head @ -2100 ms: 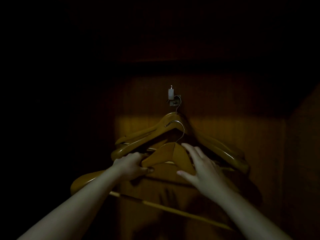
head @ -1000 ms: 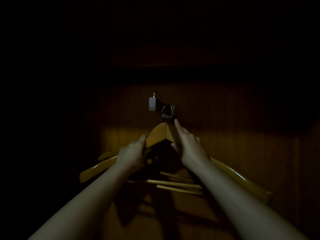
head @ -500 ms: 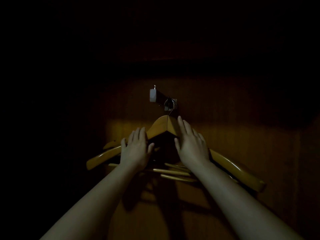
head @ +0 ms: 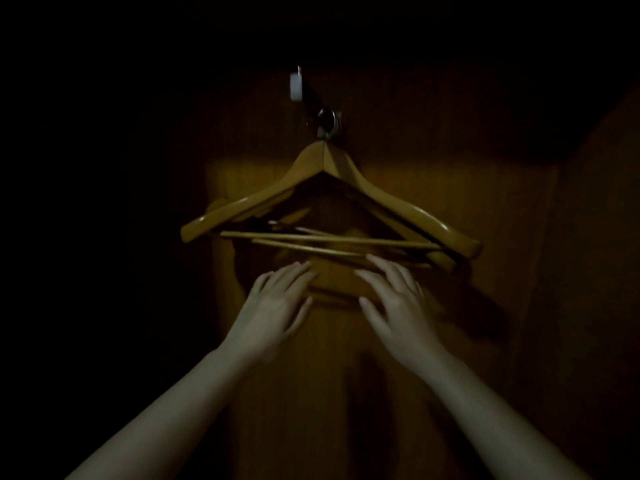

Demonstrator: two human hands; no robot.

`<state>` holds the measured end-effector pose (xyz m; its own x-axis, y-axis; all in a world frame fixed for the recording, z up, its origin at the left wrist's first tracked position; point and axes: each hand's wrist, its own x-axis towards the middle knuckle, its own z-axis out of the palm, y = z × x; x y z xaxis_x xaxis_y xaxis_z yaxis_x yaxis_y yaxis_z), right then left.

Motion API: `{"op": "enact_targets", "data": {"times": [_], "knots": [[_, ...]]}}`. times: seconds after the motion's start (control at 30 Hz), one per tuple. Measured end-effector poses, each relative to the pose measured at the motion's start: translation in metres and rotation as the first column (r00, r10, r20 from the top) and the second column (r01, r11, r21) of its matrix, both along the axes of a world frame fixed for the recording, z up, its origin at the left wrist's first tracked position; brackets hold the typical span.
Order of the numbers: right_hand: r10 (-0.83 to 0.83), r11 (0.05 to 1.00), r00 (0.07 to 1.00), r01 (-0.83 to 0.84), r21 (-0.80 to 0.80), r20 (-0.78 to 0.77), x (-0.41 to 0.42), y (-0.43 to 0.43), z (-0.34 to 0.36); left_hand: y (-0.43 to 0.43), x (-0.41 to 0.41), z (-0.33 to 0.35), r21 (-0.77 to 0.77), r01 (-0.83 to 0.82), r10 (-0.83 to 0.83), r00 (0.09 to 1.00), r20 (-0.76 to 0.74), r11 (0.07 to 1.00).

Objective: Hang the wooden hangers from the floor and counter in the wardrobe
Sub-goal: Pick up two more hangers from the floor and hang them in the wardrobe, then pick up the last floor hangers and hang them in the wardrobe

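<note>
Both hands have dropped from the hanger shoulders to just beneath the crossbars (head: 311, 239): left hand (head: 273, 306) and right hand (head: 394, 299) are released, fingers spread, grasping nothing. The wooden hangers (head: 363, 188) hang bunched by their hooks (head: 327, 121) on a white-tipped peg (head: 296, 85) before the wardrobe back panel (head: 329, 368). Risk: a brush against the crossbars could swing the crowded stack and unseat a hook. The side wall (head: 588, 271) stands close at right; elsewhere darkness hides the surroundings
</note>
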<state>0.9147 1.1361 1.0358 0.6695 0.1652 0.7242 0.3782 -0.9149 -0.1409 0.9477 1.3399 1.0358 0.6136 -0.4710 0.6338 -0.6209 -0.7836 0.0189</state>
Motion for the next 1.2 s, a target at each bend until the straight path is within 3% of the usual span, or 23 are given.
{"op": "enact_targets", "data": {"times": [0.17,0.33,0.5,0.67,0.8,0.9,0.97,1.1,1.2], "knots": [[-0.009,0.997,0.987,0.022,0.078,-0.163,-0.04,-0.003,-0.064,0.001,-0.038,-0.053,0.095,0.147,-0.128,0.975,-0.182,0.985],[-0.076,0.994,0.927,0.1,0.048,-0.368,-0.081,0.006,-0.134,0.008,-0.07,-0.123,0.112,0.267,-0.207,0.903,-0.377,0.957],[-0.139,0.972,0.818,0.221,0.083,-0.559,-0.127,0.029,-0.197,0.023,-0.094,-0.188,0.175,0.36,-0.204,0.796,-0.57,0.916],[-0.199,0.905,0.654,0.409,0.119,-0.73,-0.186,0.063,-0.264,0.05,-0.118,-0.256,0.089,0.432,-0.214,0.603,-0.769,0.898],[-0.248,0.752,0.415,0.652,0.097,-0.875,-0.242,0.097,-0.299,0.074,-0.151,-0.301,0.117,0.535,-0.182,0.474,-0.861,0.837],[-0.246,0.707,0.297,0.706,0.039,-0.923,-0.293,0.117,-0.327,0.094,-0.169,-0.334,0.104,0.58,-0.123,0.339,-0.933,0.808],[-0.248,0.649,0.241,0.761,0.024,-0.938,-0.327,0.129,-0.347,0.106,-0.181,-0.354,0.121,0.607,-0.083,0.297,-0.951,0.785],[-0.146,0.463,0.092,0.886,0.014,-0.985,-0.392,0.157,-0.375,0.118,-0.208,-0.39,0.159,0.69,-0.024,0.248,-0.969,0.706],[-0.068,0.296,0.006,0.955,-0.014,-0.998,-0.442,0.178,-0.396,0.129,-0.225,-0.421,0.173,0.737,0.091,0.15,-0.984,0.653]]}}
